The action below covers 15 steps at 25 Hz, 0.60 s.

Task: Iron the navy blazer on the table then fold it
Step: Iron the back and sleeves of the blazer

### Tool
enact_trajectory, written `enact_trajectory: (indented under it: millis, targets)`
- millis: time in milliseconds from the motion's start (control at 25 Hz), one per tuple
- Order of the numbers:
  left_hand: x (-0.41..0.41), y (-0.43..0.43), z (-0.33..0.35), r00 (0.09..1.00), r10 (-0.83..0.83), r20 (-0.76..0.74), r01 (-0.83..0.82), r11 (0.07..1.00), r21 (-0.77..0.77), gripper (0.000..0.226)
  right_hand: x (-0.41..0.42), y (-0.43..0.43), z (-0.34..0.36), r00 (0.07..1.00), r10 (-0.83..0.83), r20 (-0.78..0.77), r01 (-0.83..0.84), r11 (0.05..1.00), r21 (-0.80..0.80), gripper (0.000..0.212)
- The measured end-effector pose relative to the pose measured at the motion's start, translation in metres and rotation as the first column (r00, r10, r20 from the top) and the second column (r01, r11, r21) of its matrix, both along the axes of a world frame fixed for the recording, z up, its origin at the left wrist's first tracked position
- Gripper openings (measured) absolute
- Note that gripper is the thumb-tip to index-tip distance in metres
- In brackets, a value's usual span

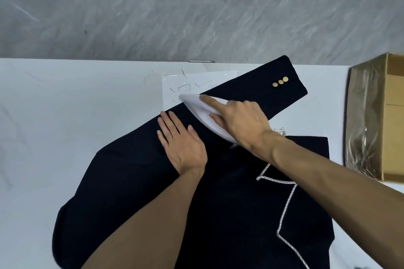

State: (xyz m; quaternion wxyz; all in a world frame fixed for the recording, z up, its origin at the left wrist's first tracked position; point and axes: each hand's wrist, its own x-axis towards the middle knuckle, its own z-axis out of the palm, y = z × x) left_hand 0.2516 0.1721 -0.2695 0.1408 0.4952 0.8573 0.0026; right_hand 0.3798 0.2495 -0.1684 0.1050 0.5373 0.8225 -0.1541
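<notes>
The navy blazer (135, 181) lies flat on the white table (65, 105), with white piping along its lapel. One sleeve stretches up and right, ending in three gold buttons (280, 82) at the cuff. My right hand (242, 120) grips a white iron (203, 113) that sits on the middle of that sleeve, index finger stretched along its top, nose pointing left past the sleeve's edge. My left hand (181, 140) rests flat on the sleeve just left of the iron, fingers straight.
A cardboard box (378, 120) wrapped in clear plastic stands at the table's right edge. A clear plastic sheet (196, 81) lies on the table under the sleeve near the back. A grey marbled wall rises behind the table.
</notes>
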Motion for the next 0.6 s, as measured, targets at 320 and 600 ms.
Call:
enact_trajectory:
  millis: [320, 600]
  targets:
    - [0.0, -0.001, -0.001, 0.999, -0.022, -0.025, 0.022, 1.0, -0.018, 0.069, 0.066, 0.03, 0.001, 0.968, -0.248, 0.023, 0.246, 0.966, 0.082, 0.05]
    - [-0.001, -0.001, -0.001, 1.0, -0.024, -0.015, 0.024, 1.0, 0.01, 0.062, 0.034, 0.013, 0.009, 0.985, -0.165, -0.046, 0.166, 0.986, 0.008, 0.051]
